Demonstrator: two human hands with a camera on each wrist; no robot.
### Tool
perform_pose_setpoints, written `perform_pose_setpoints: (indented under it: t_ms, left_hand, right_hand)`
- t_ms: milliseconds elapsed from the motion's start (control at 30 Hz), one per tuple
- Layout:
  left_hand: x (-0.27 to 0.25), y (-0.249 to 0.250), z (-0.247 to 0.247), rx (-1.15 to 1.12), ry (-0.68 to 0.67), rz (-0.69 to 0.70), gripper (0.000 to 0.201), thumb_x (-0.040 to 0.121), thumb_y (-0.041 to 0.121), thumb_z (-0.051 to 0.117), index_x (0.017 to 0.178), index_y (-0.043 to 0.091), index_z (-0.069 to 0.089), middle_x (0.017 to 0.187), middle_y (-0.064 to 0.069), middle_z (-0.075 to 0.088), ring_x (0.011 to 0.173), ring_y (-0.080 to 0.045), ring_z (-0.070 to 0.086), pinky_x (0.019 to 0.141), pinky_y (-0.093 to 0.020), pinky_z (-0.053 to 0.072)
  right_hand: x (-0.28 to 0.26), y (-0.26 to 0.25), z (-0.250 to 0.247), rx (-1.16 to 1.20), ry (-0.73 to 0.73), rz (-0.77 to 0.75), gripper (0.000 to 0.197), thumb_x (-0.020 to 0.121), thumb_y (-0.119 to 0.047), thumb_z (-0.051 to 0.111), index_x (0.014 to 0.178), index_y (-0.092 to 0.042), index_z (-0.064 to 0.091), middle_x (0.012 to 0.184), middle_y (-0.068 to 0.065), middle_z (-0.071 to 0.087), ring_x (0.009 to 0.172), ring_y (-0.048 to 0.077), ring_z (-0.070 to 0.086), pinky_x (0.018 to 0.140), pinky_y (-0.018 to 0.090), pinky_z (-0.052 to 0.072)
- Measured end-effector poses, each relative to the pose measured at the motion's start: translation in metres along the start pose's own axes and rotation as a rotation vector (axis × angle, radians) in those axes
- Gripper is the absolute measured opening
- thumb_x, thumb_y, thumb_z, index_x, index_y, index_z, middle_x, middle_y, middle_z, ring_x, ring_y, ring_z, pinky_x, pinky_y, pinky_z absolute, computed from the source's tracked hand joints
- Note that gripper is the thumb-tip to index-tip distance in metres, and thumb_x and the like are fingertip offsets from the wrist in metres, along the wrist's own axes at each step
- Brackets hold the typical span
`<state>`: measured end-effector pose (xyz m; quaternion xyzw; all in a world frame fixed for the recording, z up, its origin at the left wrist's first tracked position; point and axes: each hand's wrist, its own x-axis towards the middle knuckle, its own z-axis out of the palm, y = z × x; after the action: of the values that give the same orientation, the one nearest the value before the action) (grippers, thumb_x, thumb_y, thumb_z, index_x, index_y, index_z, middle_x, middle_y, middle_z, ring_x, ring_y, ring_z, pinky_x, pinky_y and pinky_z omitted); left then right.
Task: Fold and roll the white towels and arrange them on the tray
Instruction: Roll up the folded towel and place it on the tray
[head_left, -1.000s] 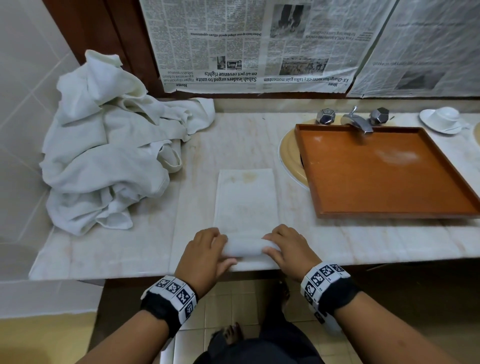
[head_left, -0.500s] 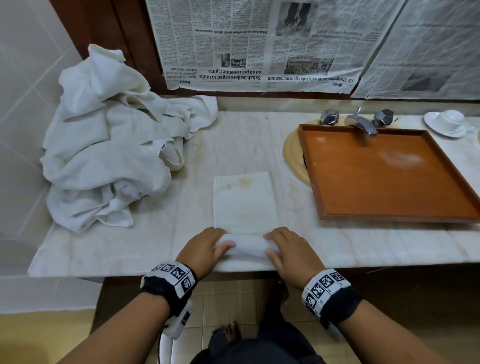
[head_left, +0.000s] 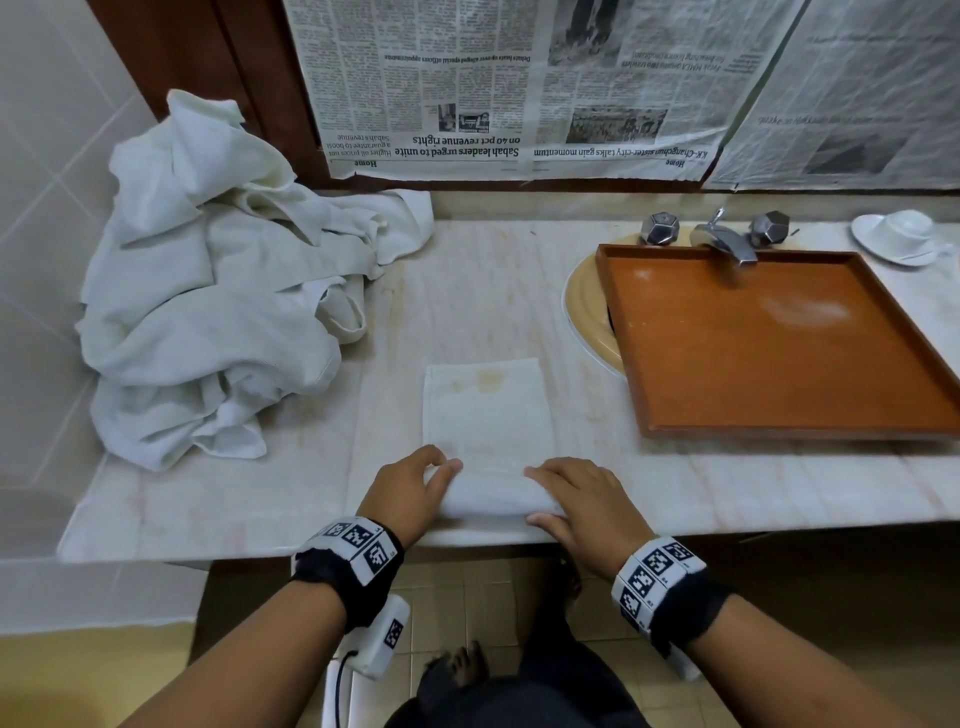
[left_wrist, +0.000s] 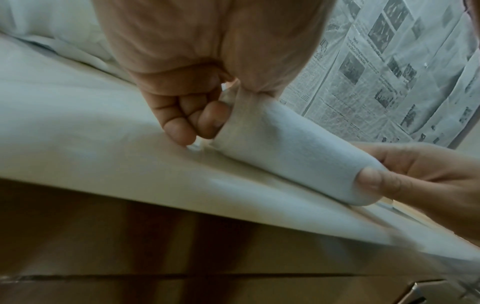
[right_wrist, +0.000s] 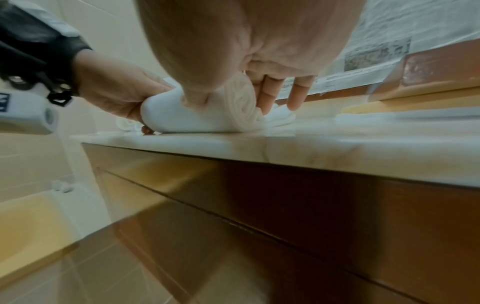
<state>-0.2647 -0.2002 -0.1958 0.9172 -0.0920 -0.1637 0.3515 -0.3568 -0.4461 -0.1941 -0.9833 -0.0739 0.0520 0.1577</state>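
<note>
A folded white terry towel (head_left: 488, 415) lies flat on the pale marble worktop (head_left: 519, 291), its near end rolled into a cylinder at the front edge. The left hand (head_left: 410, 493) grips the roll's left end, fingers (left_wrist: 182, 123) curled round it. The right hand (head_left: 582, 499) holds the right end, thumb below and fingers (right_wrist: 296, 92) extended over the top. The orange-brown rectangular wooden tray (head_left: 769, 353) sits over the basin to the right. A heap of crumpled white towels (head_left: 218, 291) lies at the left.
</note>
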Motion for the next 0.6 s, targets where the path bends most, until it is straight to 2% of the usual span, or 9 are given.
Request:
perform_pose_setpoints:
  t_ms: [100, 167, 333, 433, 533, 600]
  left_hand:
    - [0.002, 0.000, -0.001, 0.022, -0.018, -0.019, 0.027, 0.096, 0.052, 0.049, 0.089, 0.029, 0.059, 0.096, 0.004, 0.067, 0.090, -0.016, 0.058, 0.075, -0.026, 0.038]
    - [0.004, 0.000, -0.002, 0.037, -0.034, -0.015, 0.029, 0.097, 0.051, 0.049, 0.085, 0.026, 0.059, 0.094, 0.003, 0.067, 0.090, -0.016, 0.058, 0.075, -0.026, 0.037]
    - [0.008, 0.001, -0.002, 0.072, -0.029, -0.011, 0.030, 0.098, 0.048, 0.048, 0.089, 0.024, 0.064, 0.094, 0.004, 0.068, 0.091, -0.015, 0.057, 0.076, -0.025, 0.036]
    - [0.005, 0.000, -0.001, 0.077, -0.016, -0.002, 0.032, 0.099, 0.048, 0.045, 0.089, 0.026, 0.065, 0.089, 0.005, 0.065, 0.087, -0.015, 0.057, 0.074, -0.027, 0.038]
    - [0.001, -0.004, 0.001, 0.187, 0.065, 0.145, 0.035, 0.100, 0.044, 0.044, 0.091, 0.018, 0.067, 0.092, -0.001, 0.057, 0.090, -0.022, 0.056, 0.078, -0.033, 0.043]
    - [-0.002, -0.006, 0.002, 0.229, 0.122, 0.328, 0.042, 0.095, 0.050, 0.043, 0.103, 0.016, 0.066, 0.106, -0.002, 0.056, 0.096, -0.022, 0.052, 0.083, -0.035, 0.046]
  right_hand:
    - [-0.001, 0.001, -0.007, -0.013, -0.109, -0.027, 0.065, 0.097, -0.058, 0.033, 0.152, -0.024, 0.036, 0.147, -0.003, 0.041, 0.131, 0.017, 0.040, 0.108, 0.029, 0.030]
    - [0.000, 0.003, -0.015, -0.022, -0.158, -0.067, 0.060, 0.102, -0.050, 0.039, 0.154, -0.021, 0.030, 0.148, -0.001, 0.038, 0.128, 0.018, 0.041, 0.105, 0.028, 0.033]
    - [0.009, 0.009, -0.021, -0.021, -0.195, -0.118, 0.056, 0.104, -0.043, 0.042, 0.154, -0.019, 0.033, 0.141, 0.002, 0.047, 0.118, 0.022, 0.050, 0.099, 0.033, 0.041]
    - [0.009, 0.008, -0.016, 0.059, -0.151, -0.057, 0.057, 0.101, -0.051, 0.038, 0.152, -0.024, 0.038, 0.133, -0.001, 0.054, 0.116, 0.020, 0.052, 0.099, 0.033, 0.041]
    - [0.003, 0.003, -0.008, 0.168, -0.095, 0.026, 0.067, 0.093, -0.061, 0.020, 0.149, -0.031, 0.042, 0.130, -0.005, 0.056, 0.116, 0.017, 0.051, 0.098, 0.036, 0.041]
    - [0.001, -0.001, -0.004, 0.192, -0.063, 0.077, 0.060, 0.097, -0.057, 0.023, 0.147, -0.033, 0.043, 0.131, -0.006, 0.055, 0.118, 0.017, 0.049, 0.099, 0.037, 0.039]
